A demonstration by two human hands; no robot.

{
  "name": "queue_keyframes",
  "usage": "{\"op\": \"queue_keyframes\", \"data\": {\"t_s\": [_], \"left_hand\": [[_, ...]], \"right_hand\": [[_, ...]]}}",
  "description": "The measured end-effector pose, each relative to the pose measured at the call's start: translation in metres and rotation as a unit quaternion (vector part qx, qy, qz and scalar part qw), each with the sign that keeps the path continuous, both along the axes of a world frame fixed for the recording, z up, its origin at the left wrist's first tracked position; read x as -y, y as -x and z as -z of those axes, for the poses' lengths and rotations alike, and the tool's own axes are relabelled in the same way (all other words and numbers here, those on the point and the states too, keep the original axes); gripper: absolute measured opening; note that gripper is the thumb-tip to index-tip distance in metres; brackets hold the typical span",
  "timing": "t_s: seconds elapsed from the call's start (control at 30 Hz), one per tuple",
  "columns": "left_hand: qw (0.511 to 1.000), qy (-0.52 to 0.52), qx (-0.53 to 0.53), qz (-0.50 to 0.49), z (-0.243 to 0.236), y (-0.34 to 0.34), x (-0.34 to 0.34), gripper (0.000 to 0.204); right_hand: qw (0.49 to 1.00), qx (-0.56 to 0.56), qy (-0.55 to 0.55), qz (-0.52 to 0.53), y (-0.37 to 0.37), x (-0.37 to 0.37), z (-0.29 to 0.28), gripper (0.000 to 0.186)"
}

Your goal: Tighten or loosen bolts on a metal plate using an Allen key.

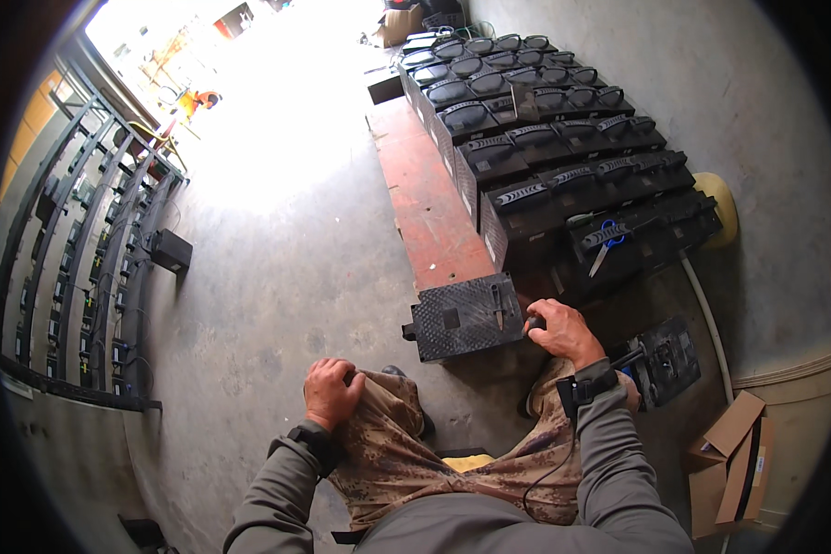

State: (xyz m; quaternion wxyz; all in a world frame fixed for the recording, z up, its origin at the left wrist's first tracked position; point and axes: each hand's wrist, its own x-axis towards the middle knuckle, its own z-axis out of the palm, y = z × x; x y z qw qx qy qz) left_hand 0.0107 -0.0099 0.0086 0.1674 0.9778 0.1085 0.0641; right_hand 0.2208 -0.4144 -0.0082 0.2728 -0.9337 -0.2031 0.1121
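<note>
My left hand [333, 392] rests on my left knee with its fingers curled in; a small dark thing shows beside the thumb, too small to name. My right hand [568, 332] is closed round a black rounded piece [535, 323] just off the right end of a black box [434, 314]. The box has a ribbed top and a tab on its left end, and sits at the near end of a reddish board. On top lies a slim dark tool [497, 307]. Whether the rounded piece joins the box, I cannot tell.
Rows of black boxes with handles [572, 175] stand right of the reddish board [425, 203]; blue-handled scissors [608, 242] lie on them. A dark plate [669, 362] and a cardboard box [734, 462] are at the right. A metal rack [92, 249] stands left.
</note>
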Motion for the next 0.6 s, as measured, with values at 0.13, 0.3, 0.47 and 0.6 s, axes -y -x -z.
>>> {"op": "queue_keyframes", "data": {"t_s": [0.13, 0.3, 0.47, 0.6], "left_hand": [[1.0, -0.004, -0.004, -0.002, 0.001, 0.002, -0.002, 0.022], [1.0, -0.002, -0.003, 0.0, 0.001, 0.002, -0.002, 0.022], [1.0, 0.003, 0.006, 0.006, -0.001, 0.001, 0.0, 0.02], [1.0, -0.003, 0.01, 0.004, 0.0, 0.001, -0.001, 0.02]], "right_hand": [[0.998, -0.044, 0.034, -0.006, -0.001, -0.009, -0.017, 0.04], [0.999, -0.025, 0.038, 0.009, 0.002, -0.005, -0.012, 0.038], [0.999, 0.001, -0.038, -0.022, 0.0, -0.002, 0.0, 0.039], [0.999, -0.028, 0.008, -0.017, -0.002, -0.005, -0.005, 0.039]]}}
